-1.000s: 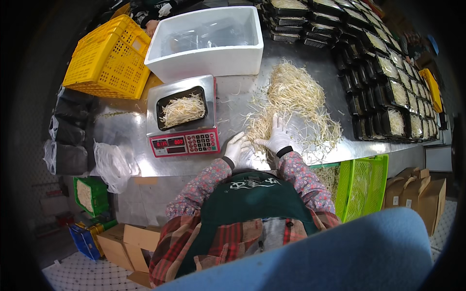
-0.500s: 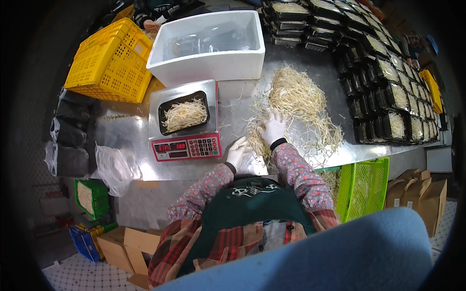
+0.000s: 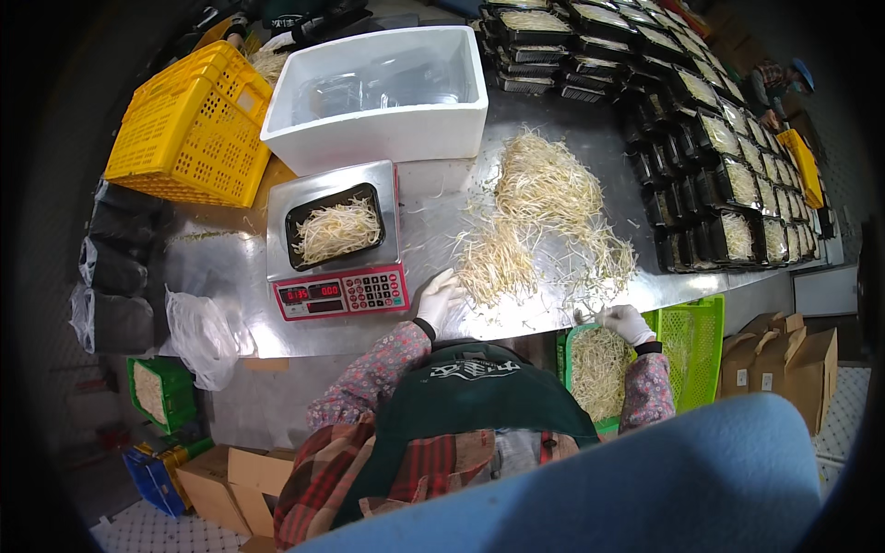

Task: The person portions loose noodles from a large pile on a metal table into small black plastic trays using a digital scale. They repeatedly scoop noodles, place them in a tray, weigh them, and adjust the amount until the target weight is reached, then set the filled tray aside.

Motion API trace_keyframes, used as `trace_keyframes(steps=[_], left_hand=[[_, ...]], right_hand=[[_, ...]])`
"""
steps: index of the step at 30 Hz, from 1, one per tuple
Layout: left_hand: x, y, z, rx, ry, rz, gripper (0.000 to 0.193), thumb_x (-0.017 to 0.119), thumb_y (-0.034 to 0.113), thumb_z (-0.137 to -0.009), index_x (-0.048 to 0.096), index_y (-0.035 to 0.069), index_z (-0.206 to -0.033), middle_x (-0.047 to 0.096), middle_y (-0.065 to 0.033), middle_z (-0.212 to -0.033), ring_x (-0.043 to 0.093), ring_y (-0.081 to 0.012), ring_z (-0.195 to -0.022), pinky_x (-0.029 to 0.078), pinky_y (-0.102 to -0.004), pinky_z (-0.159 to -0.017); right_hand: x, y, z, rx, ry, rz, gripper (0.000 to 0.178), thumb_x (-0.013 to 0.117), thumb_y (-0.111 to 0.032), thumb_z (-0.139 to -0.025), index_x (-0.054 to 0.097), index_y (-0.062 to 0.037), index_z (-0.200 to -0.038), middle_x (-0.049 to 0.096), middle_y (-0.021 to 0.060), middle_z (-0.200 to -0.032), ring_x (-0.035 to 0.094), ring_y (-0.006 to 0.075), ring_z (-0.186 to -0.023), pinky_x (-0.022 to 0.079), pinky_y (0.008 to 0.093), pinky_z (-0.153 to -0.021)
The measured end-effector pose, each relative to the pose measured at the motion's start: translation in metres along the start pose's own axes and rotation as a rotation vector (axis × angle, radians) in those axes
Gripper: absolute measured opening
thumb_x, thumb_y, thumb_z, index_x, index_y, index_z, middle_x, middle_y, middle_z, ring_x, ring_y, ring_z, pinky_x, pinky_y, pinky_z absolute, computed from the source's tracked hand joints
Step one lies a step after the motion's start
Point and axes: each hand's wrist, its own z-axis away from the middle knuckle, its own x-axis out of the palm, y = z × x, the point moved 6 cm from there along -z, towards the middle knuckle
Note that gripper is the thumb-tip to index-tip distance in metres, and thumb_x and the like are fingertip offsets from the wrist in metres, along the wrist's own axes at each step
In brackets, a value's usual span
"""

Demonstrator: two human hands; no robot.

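Note:
My left hand [image 3: 441, 295], in a white glove, rests on the metal table with its fingers stretched out, beside a small heap of bean sprouts [image 3: 498, 265]. My gloved right hand [image 3: 627, 324] is at the table's front edge, above a green crate of sprouts [image 3: 597, 373]. Its fingers are curled together near loose scraps; what they hold, if anything, is too small to make out. Behind the small heap lies a larger sprout pile [image 3: 548, 184]. To the left, a black tray [image 3: 336, 229] filled with sprouts sits on a red and silver digital scale [image 3: 339, 291].
A white foam box [image 3: 378, 134] holding clear plastic lids stands behind the scale, beside a yellow crate [image 3: 189, 129]. Stacked packed trays [image 3: 728, 175] line the right side. A plastic bag [image 3: 205, 341] hangs over the front edge. Another person's gloved hand [image 3: 278, 42] is at the far left.
My right hand has left the sprouts and moved right and nearer, to the table edge above the green crate. My left hand stays near the small heap. The whole view has shifted slightly.

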Motion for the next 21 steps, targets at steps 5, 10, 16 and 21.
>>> trace_keyframes(steps=[5,10,16,21], left_hand=[[-0.003,0.004,0.005,-0.01,0.025,-0.003,0.047,0.041,0.002,-0.1,0.04,0.005,-0.147,0.055,-0.0177,-0.137,0.065,-0.0267,-0.11,0.054,-0.0374,-0.09],[0.001,0.012,0.006,-0.01,0.008,0.002,0.047,0.041,0.002,-0.1,0.04,0.005,-0.147,0.055,-0.0177,-0.137,0.065,-0.0262,-0.109,0.055,-0.038,-0.09],[-0.007,0.001,0.005,0.031,-0.024,0.076,0.048,0.043,0.0,-0.1,0.039,0.003,-0.147,0.055,-0.0169,-0.135,0.062,-0.0252,-0.113,0.053,-0.0379,-0.094],[-0.004,0.009,0.009,0.009,-0.044,0.03,0.048,0.045,0.006,-0.101,0.037,0.003,-0.148,0.053,-0.0181,-0.139,0.061,-0.0267,-0.117,0.05,-0.0388,-0.096]], right_hand=[[0.016,-0.097,-0.016,-0.085,0.305,0.286,0.069,0.081,-0.041,-0.075,0.062,0.0019,-0.125,0.066,0.0217,-0.122,0.063,0.0342,-0.115,0.048,0.0404,-0.1],[0.094,-0.18,-0.103,-0.142,0.359,0.379,0.121,0.08,-0.064,-0.066,0.02,-0.0108,-0.157,0.037,0.0228,-0.153,0.038,0.0402,-0.14,0.033,0.0518,-0.113],[0.163,-0.245,-0.106,-0.079,0.259,0.723,0.147,0.088,-0.061,-0.052,0.0,-0.0074,-0.157,0.021,0.0296,-0.157,0.021,0.0468,-0.146,0.03,0.0602,-0.112],[0.144,-0.19,-0.142,-0.311,0.498,0.464,0.11,0.084,-0.027,-0.065,0.022,-0.0098,-0.155,0.057,0.0245,-0.127,0.055,0.0413,-0.114,0.047,0.0461,-0.098]])
